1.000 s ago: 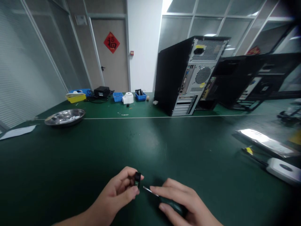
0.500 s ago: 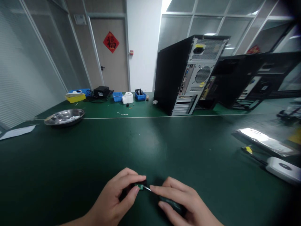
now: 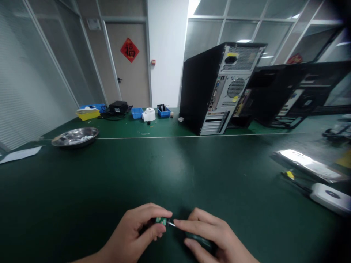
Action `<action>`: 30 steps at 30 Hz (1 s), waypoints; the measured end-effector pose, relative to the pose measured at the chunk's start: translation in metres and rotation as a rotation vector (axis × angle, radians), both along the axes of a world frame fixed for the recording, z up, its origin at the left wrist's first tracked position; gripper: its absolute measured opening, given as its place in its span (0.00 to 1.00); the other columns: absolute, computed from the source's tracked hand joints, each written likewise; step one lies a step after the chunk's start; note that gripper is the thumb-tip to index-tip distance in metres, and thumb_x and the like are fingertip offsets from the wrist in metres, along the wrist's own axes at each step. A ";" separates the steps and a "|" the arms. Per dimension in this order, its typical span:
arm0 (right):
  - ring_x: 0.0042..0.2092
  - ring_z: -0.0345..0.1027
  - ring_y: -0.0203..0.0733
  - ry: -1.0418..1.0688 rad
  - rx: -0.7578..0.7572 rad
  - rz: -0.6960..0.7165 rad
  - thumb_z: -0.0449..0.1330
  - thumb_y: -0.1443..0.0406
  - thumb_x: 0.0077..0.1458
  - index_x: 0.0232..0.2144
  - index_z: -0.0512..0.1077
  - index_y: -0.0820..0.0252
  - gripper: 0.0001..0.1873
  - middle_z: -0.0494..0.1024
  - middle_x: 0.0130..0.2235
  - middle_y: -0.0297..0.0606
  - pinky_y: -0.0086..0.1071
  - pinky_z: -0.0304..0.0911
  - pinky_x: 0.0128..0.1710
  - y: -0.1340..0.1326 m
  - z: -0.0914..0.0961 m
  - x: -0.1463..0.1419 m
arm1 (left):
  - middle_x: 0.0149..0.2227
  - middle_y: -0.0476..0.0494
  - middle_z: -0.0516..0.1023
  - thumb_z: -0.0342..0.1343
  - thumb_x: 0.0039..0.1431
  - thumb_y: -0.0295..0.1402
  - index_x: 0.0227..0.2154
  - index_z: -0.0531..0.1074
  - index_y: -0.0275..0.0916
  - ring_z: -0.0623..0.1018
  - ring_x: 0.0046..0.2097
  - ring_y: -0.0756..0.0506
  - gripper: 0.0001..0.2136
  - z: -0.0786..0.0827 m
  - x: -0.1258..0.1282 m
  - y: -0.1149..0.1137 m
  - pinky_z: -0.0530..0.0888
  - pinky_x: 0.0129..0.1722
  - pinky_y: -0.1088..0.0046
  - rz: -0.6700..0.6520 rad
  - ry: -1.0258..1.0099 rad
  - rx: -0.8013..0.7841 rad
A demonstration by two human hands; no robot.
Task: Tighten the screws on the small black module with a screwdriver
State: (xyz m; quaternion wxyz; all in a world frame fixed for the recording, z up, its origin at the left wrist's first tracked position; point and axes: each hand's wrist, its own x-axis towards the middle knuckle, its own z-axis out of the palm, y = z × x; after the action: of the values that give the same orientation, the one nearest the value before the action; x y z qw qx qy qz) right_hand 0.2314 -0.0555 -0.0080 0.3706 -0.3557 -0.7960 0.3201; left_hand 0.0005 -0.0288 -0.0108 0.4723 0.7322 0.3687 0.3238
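My left hand [image 3: 139, 230] pinches a small green circuit board [image 3: 161, 220] with dark parts between thumb and fingers. From the other side, my right hand [image 3: 212, 233] grips a screwdriver by its dark green handle [image 3: 200, 240]. One finger lies along the thin metal shaft [image 3: 171, 224], whose tip meets the board's right edge. Whether the tip is flat or crossed is too small to tell. Both hands are low over the green tabletop [image 3: 153, 175], and my left fingers cover part of the board.
A metal bowl [image 3: 75, 137] holding white bits stands at left. Behind are small blue trays [image 3: 137, 113], a white plastic part [image 3: 148, 114] and a black computer tower [image 3: 208, 87]. A flat silver piece [image 3: 309, 165] and a white device with a cable [image 3: 330, 197] lie at right.
The left hand has turned the board slightly and lowered it a little, so more of its green face shows. The screwdriver has barely moved and stays at its edge.
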 end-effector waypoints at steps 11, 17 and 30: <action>0.36 0.68 0.37 0.065 -0.030 0.047 0.55 0.65 0.62 0.53 0.70 0.51 0.17 0.72 0.37 0.41 0.31 0.67 0.37 0.000 0.001 0.002 | 0.29 0.44 0.78 0.58 0.57 0.39 0.39 0.79 0.40 0.75 0.28 0.50 0.12 0.004 0.004 -0.001 0.75 0.32 0.74 0.038 -0.174 -0.253; 0.35 0.68 0.37 0.025 -0.062 0.047 0.54 0.65 0.62 0.53 0.70 0.51 0.18 0.72 0.35 0.41 0.31 0.67 0.35 0.001 0.002 0.001 | 0.30 0.45 0.78 0.58 0.57 0.38 0.40 0.78 0.41 0.75 0.29 0.50 0.10 0.004 0.004 -0.001 0.74 0.33 0.75 0.054 -0.153 -0.254; 0.35 0.67 0.37 -0.005 -0.078 0.046 0.55 0.66 0.61 0.53 0.71 0.52 0.18 0.72 0.35 0.41 0.30 0.67 0.35 0.002 0.003 0.001 | 0.32 0.45 0.77 0.58 0.57 0.37 0.40 0.78 0.40 0.75 0.30 0.50 0.10 0.003 0.004 0.000 0.74 0.35 0.73 0.022 -0.166 -0.297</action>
State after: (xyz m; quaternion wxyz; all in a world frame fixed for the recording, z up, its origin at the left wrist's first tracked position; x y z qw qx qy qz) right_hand 0.2325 -0.0534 -0.0051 0.3470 -0.3523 -0.7919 0.3582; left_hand 0.0043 -0.0291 -0.0078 0.6007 0.6209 0.3803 0.3302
